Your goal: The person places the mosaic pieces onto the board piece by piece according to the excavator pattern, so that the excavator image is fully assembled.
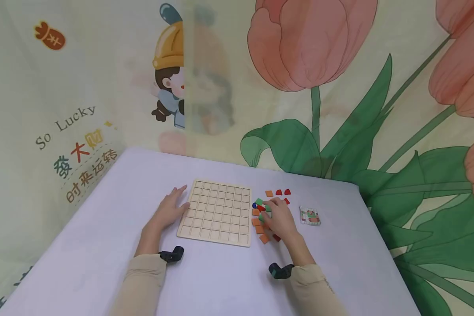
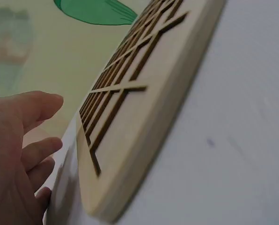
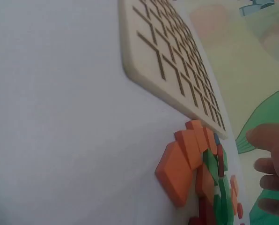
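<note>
A pale wooden grid board [image 1: 217,213] lies flat on the white table [image 1: 102,245], its cells bare. My left hand [image 1: 181,197] rests with straight fingers against the board's left edge; in the left wrist view that hand [image 2: 22,150] sits just beside the board's rim [image 2: 144,140]. To the right of the board lies a pile of small coloured tiles [image 1: 257,224]: orange, green, red and one blue. My right hand [image 1: 269,210] lies over this pile, fingers loosely bent. In the right wrist view its fingers [image 3: 270,166] hover past the orange tiles [image 3: 181,168] with nothing between them.
A small printed card [image 1: 310,216] lies right of the tiles. Two red pieces [image 1: 283,192] sit at the far side of the pile. Printed fabric walls close in the table's back and left; its right edge falls away near the card.
</note>
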`<state>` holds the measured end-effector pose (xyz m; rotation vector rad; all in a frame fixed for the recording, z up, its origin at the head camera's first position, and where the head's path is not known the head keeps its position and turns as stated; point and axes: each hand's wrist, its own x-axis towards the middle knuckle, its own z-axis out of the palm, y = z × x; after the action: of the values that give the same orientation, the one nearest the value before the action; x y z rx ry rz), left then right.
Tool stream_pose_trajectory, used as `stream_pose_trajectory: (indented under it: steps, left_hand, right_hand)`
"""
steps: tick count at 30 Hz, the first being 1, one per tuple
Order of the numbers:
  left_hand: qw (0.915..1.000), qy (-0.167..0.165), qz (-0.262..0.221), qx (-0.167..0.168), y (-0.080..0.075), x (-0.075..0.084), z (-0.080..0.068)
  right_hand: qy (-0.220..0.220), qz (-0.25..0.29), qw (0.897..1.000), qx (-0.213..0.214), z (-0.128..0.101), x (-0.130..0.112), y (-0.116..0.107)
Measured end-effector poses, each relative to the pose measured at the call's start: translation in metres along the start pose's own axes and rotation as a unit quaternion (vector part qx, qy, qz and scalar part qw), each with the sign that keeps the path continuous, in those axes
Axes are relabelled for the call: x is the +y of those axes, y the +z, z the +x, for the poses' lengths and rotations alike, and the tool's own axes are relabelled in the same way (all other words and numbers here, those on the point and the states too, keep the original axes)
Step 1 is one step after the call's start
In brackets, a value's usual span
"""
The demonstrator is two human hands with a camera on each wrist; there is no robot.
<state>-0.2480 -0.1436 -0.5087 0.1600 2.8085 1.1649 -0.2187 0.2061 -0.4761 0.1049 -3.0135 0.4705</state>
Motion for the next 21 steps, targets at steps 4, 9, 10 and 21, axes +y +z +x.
stream_pose_trajectory:
  steps: [4, 9, 10, 21]
  left_hand:
    - [1.0000, 0.006, -0.007, -0.001, 0.005, 0.001, 0.005]
    - [0.9989, 0.029, 0.036, 0.011, 0.011, 0.000, 0.004]
    - [0.9983, 0.034, 0.044, 0.016, 0.013, -0.001, 0.004]
    - [0.9951, 0.079, 0.054, 0.024, 0.015, 0.006, 0.008]
  right_hand:
    - [0.003, 0.032, 0.999, 0.006, 0.010, -0.008, 0.012]
    - [0.029, 0.045, 0.998, 0.012, 0.016, -0.012, 0.028]
    - [0.035, 0.043, 0.998, 0.015, 0.017, -0.012, 0.031]
    - [0.091, 0.006, 0.995, 0.048, 0.031, -0.008, 0.039]
